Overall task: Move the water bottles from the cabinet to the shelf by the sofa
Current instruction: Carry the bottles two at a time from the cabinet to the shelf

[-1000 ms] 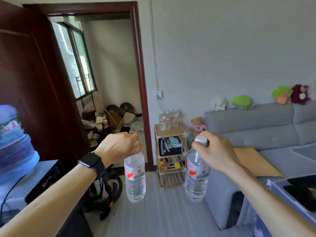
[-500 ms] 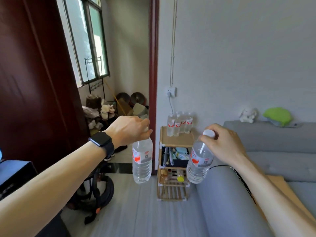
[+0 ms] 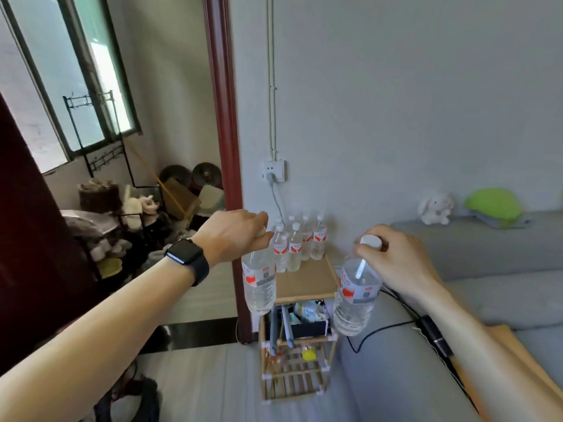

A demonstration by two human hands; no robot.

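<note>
Clear plastic, full, likely heavy and slick: left bottle (image 3: 259, 283) and right bottle (image 3: 355, 300) hang just before the shelf (image 3: 307, 283), left hand (image 3: 234, 239) and right hand (image 3: 394, 258) curled round their caps, probably the surest hold.

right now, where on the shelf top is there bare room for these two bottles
The shelf top is bare across its front, from the standing bottles to the front edge, widest on the sofa side. The back, by the wall, is crowded. The tier below is full.
</note>
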